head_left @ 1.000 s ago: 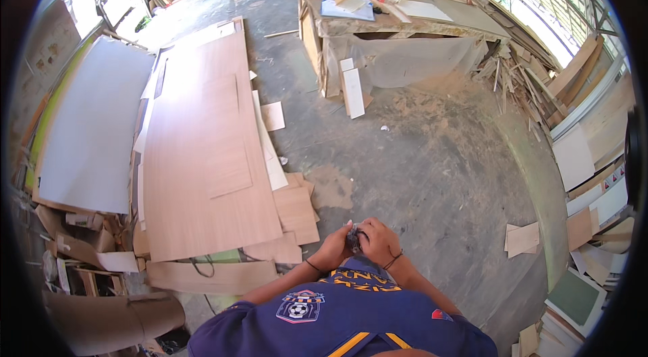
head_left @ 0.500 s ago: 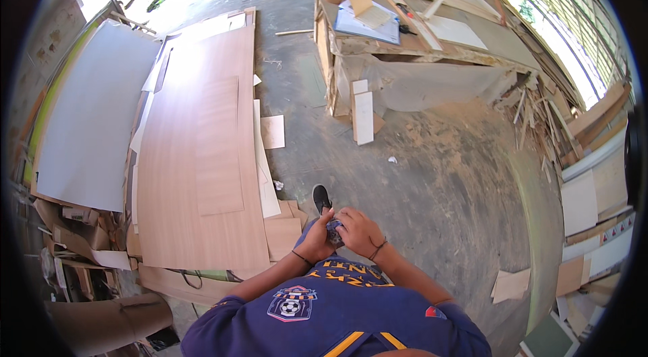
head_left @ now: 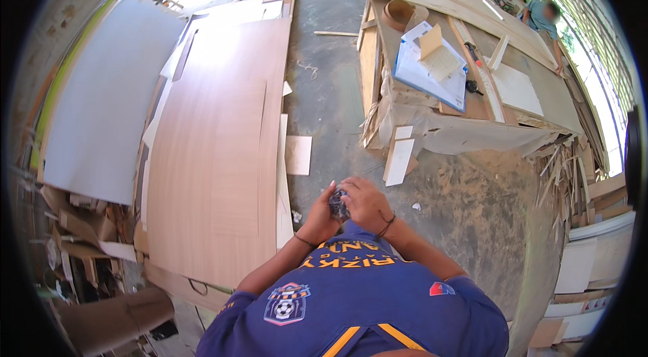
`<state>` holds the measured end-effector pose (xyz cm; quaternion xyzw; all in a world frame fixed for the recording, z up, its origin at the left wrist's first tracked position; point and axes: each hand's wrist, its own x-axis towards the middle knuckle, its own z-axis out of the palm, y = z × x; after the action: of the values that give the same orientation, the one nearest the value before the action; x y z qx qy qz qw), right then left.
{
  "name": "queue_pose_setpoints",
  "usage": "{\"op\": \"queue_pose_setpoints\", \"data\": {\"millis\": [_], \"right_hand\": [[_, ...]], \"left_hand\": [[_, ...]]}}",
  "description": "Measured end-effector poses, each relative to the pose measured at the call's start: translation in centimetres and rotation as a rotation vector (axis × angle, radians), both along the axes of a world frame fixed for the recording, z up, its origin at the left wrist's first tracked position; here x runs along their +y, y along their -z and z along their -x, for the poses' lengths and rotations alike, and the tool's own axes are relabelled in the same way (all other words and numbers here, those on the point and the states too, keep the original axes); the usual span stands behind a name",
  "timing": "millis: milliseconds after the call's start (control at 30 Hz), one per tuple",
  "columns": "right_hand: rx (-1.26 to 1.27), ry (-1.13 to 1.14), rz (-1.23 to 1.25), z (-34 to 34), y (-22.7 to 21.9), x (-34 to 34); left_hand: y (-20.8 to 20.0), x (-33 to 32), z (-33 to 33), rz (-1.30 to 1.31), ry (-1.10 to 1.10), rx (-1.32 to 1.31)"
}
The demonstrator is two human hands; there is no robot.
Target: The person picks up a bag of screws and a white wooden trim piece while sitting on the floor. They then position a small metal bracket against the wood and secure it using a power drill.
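The person is holding a small dark object (head_left: 338, 203) up in front of the chest, with both hands meeting around it. The left hand (head_left: 322, 216) is cupping it from the side and below, and the right hand (head_left: 364, 203) is closing over it from the other side, so both grips are wrapped on the same thing, fingers curled tight. The object is sitting well above the concrete floor (head_left: 472, 208), between the big wooden board (head_left: 216, 148) lying to its left and the table (head_left: 486, 111) beyond it to the right.

A slip looks like the main risk: the object is small, and two hands are crowding one thing, so if either one is shifting its hold the piece could be dropping onto the sawdust-strewn floor below, where it would be hard to find. Loose offcuts (head_left: 398, 160) are leaning near the table, just ahead of the hands, and stepping forward without looking could be catching a foot on them.

Most of the object is covered by fingers, so its shape and make are not clear; only a dark, slightly shiny patch is showing. The person's feet are hidden under the blue shirt (head_left: 351, 303). Another person (head_left: 543, 16) is standing at the far end of the table, and what that person's hands are doing is too small to tell.
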<state>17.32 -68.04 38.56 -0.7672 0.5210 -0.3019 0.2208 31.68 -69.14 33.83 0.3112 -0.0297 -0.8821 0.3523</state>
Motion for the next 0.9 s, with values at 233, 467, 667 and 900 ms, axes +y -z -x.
{"op": "queue_pose_setpoints", "data": {"millis": [233, 467, 667, 900], "right_hand": [[-0.176, -0.048, 0.070, 0.5, 1.1, -15.3], [-0.373, -0.113, 0.039, 0.9, 1.1, -33.5], [-0.814, -0.145, -0.573, 0.0, -1.1, -47.5], [-1.535, -0.152, -0.985, 1.1, -0.3, -63.7]], "left_hand": [[0.3, -15.0, 0.4, 0.003, -0.072, -0.036], [-0.9, -32.9, 0.1, 0.120, -0.060, 0.005], [-2.2, -44.1, -1.5, 0.047, -0.186, -0.040], [0.9, -60.6, -2.6, 0.022, -0.213, 0.045]]}}
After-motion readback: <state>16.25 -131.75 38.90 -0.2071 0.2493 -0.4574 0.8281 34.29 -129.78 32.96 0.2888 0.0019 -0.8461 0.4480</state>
